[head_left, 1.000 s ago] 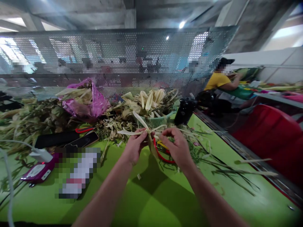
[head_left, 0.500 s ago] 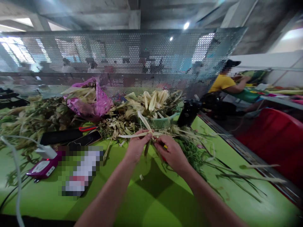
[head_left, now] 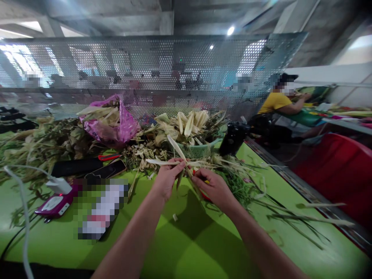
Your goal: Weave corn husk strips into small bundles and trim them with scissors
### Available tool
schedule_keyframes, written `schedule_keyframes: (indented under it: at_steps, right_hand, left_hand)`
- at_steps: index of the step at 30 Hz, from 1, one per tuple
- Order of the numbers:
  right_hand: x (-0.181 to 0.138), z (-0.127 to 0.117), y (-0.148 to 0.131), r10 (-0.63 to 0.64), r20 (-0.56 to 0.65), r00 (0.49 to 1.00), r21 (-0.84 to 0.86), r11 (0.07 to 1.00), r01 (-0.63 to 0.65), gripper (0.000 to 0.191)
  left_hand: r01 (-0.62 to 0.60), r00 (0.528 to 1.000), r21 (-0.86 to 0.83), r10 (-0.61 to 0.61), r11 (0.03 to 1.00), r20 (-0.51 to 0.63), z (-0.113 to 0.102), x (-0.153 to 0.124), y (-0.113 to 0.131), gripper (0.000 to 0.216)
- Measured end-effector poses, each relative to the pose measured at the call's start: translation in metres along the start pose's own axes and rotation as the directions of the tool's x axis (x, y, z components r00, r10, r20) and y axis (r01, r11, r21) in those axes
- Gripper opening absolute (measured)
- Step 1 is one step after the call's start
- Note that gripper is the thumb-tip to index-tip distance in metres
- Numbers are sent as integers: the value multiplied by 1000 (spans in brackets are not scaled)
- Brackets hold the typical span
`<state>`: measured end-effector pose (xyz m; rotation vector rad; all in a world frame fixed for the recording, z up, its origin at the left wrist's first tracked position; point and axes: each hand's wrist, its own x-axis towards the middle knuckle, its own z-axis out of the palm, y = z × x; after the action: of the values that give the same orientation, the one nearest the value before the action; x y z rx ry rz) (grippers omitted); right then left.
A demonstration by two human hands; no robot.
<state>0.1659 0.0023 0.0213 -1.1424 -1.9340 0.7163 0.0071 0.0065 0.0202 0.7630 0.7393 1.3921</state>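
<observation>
My left hand (head_left: 166,180) pinches a bundle of pale palm-leaf strips (head_left: 171,155) that fan out above its fingers. My right hand (head_left: 213,188) is closed just to the right of it, gripping the lower ends of the same strips. Both hands hover over a bright green table (head_left: 186,248). Red-handled scissors (head_left: 205,193) lie partly hidden under my right hand.
A green basket (head_left: 197,149) of folded leaves, a pink bag (head_left: 116,124) and piles of leaf scraps sit behind the hands. Phones (head_left: 87,168), a charger (head_left: 58,186) and a black bottle (head_left: 234,137) rest on the table. A perforated metal screen stands behind; a person in yellow (head_left: 276,102) works at right.
My right hand has moved left and closed in on the strips beside my left hand, covering the red scissors. The view shifted slightly.
</observation>
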Motion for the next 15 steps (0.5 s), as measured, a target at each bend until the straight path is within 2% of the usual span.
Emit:
schedule_keyframes:
  at_steps: [3, 5, 7, 9, 11, 13, 15]
  right_hand:
    - [1, 2, 1, 125, 16, 992, 335, 934, -124, 22]
    - [1, 5, 1, 208, 36, 977, 532, 824, -195, 27]
    - [1, 7, 3, 299, 21, 954, 658, 714, -239, 29]
    - [0, 9, 6, 370, -17, 929, 731, 638, -241, 28]
    - [-1, 9, 9, 402, -46, 914, 764, 604, -227, 25]
    - [-1, 10, 10, 414, -43, 909, 787, 575, -224, 23]
    - [0, 12, 9, 419, -14, 908, 818, 527, -231, 23]
  left_hand:
    - [48, 997, 19, -49, 999, 63, 1, -1, -2, 32]
    - [87, 992, 25, -89, 996, 95, 2, -3, -4, 33]
    - [106, 986, 39, -110, 994, 127, 4, -5, -5, 31]
    - [114, 984, 49, -120, 992, 128, 5, -6, -7, 29]
    - [125, 987, 57, -130, 990, 91, 5, -6, -7, 29]
    - [125, 990, 72, -129, 990, 62, 6, -6, -7, 30]
    - [109, 990, 93, -117, 990, 83, 7, -7, -7, 30]
